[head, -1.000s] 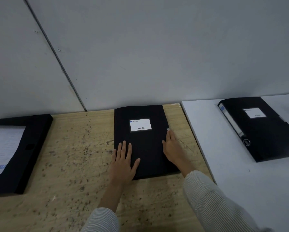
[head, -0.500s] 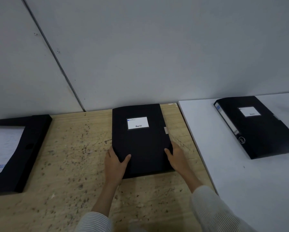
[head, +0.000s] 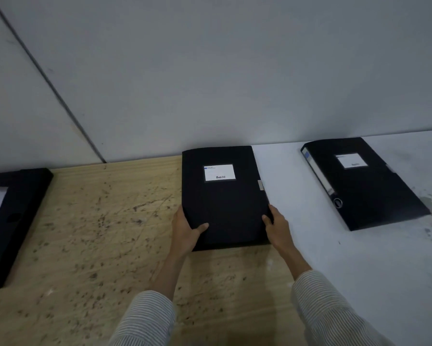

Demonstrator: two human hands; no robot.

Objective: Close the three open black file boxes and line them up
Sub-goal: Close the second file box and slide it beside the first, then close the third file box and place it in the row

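Observation:
A closed black file box [head: 222, 196] with a white label lies flat in the middle, across the seam between the wooden table and the white table. My left hand [head: 186, 229] grips its left edge near the front corner, thumb on the lid. My right hand [head: 276, 227] grips its right edge the same way. A second closed black file box [head: 367, 183] lies at an angle on the white table to the right. A third black file box [head: 12, 221] lies open at the far left, white paper showing inside, partly cut off by the frame.
The worn wooden table [head: 97, 245] meets the white table [head: 360, 270] near the middle box. A grey panelled wall [head: 210, 71] runs just behind all the boxes.
My hands went from lying flat on the middle box's lid to gripping its two sides. The box has slid right, onto the seam with the white table.

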